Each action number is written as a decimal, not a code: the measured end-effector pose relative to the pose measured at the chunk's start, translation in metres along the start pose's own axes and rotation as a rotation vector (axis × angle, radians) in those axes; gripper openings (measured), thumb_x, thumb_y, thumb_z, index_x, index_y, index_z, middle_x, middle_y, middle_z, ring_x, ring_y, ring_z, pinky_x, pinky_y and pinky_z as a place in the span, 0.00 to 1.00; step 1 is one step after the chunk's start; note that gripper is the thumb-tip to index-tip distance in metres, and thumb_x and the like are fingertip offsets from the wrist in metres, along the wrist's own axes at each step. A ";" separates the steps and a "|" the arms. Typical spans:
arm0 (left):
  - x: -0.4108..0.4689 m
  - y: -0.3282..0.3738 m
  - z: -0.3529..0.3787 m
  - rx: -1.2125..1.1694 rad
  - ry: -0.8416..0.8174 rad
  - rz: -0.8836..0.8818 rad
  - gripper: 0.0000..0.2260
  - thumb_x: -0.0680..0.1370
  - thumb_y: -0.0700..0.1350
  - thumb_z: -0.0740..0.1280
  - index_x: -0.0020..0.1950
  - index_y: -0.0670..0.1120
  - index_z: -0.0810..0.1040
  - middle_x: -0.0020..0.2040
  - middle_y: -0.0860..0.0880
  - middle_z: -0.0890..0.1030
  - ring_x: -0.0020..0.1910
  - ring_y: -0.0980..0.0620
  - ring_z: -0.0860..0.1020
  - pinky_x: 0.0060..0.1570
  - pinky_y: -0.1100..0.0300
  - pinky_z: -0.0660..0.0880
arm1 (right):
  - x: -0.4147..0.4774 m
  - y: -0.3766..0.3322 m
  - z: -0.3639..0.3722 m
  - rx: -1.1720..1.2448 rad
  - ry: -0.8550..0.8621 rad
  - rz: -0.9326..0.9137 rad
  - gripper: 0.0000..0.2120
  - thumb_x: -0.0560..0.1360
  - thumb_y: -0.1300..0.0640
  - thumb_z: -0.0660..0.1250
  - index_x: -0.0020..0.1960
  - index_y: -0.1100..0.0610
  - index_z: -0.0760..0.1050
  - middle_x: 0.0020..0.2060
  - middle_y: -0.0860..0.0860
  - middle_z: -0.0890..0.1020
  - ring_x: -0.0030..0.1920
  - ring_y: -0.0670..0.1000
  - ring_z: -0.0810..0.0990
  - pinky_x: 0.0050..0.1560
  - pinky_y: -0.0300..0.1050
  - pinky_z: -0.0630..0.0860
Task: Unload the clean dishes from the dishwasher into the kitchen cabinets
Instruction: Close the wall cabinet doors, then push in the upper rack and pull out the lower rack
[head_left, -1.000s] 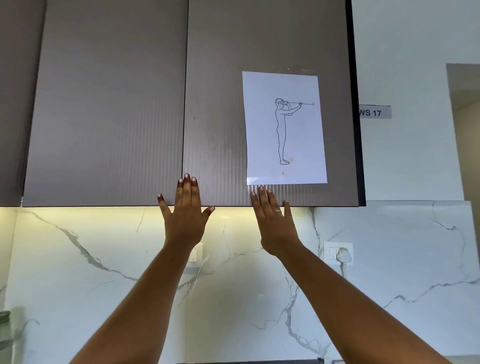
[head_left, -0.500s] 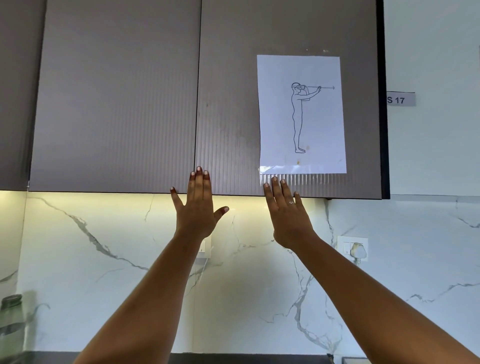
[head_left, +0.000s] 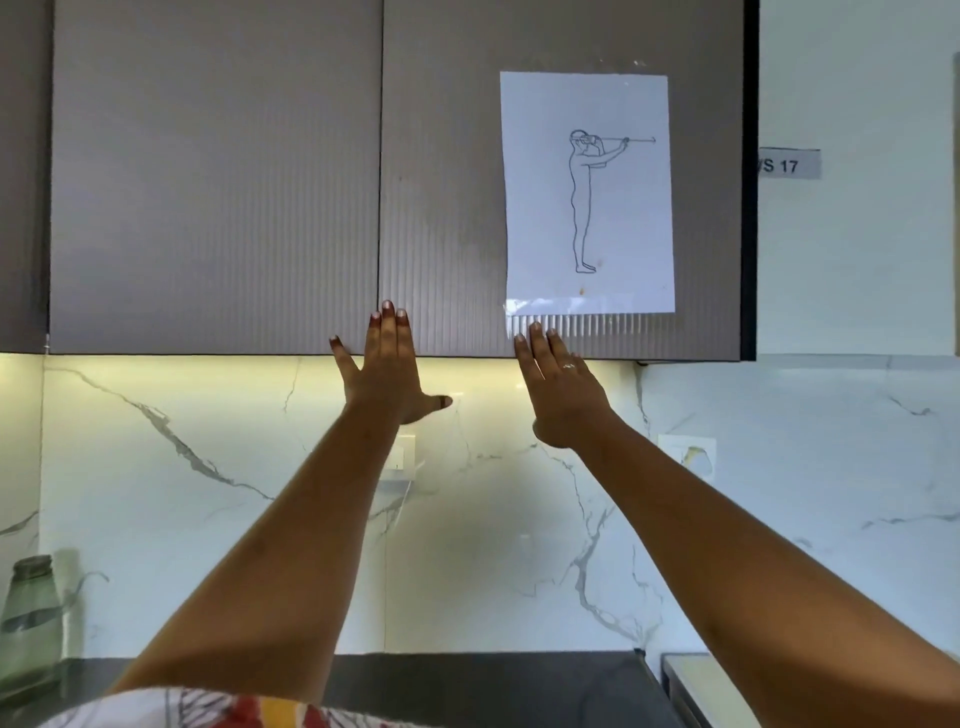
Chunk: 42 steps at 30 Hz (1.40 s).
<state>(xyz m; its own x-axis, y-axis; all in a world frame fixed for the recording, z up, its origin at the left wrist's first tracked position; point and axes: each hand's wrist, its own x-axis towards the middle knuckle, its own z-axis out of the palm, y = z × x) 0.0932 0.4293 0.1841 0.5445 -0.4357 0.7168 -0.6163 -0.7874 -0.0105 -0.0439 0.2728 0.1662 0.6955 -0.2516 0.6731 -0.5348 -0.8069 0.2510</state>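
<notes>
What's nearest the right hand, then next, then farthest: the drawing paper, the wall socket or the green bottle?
1. drawing paper: just above the right hand, by its fingertips.
2. wall socket: a little lower, to the right.
3. green bottle: far left, low down.

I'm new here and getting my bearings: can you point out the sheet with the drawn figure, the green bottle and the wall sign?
sheet with the drawn figure (head_left: 587, 193): head view, middle of the paper.
green bottle (head_left: 28, 629): head view, its glass body.
wall sign (head_left: 789, 165): head view, on its printed number.
</notes>
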 end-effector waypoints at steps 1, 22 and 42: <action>-0.002 0.002 -0.005 -0.003 -0.033 -0.019 0.53 0.69 0.71 0.60 0.76 0.40 0.36 0.77 0.44 0.37 0.77 0.46 0.40 0.68 0.32 0.43 | -0.004 0.000 -0.002 0.023 -0.036 -0.001 0.43 0.74 0.60 0.63 0.76 0.57 0.34 0.76 0.55 0.37 0.77 0.55 0.39 0.75 0.52 0.48; -0.475 0.386 0.114 -0.892 -0.864 0.745 0.31 0.79 0.52 0.60 0.77 0.55 0.45 0.73 0.61 0.36 0.73 0.60 0.36 0.71 0.39 0.40 | -0.596 0.154 0.097 0.526 -0.254 1.401 0.33 0.75 0.63 0.63 0.76 0.57 0.54 0.75 0.52 0.57 0.76 0.54 0.55 0.75 0.47 0.55; -0.814 0.551 0.122 -0.590 -1.331 1.291 0.42 0.54 0.66 0.76 0.65 0.50 0.74 0.63 0.52 0.79 0.60 0.54 0.78 0.49 0.46 0.78 | -0.929 0.223 0.149 1.016 -0.141 2.517 0.38 0.74 0.67 0.64 0.75 0.53 0.47 0.69 0.57 0.66 0.58 0.58 0.72 0.46 0.46 0.71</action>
<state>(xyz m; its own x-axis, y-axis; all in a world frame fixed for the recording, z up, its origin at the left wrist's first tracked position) -0.6201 0.2972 -0.4908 -0.4803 -0.7622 -0.4339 -0.8634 0.3237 0.3871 -0.7374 0.2472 -0.5072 -0.3042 -0.4798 -0.8230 0.2240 0.8036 -0.5514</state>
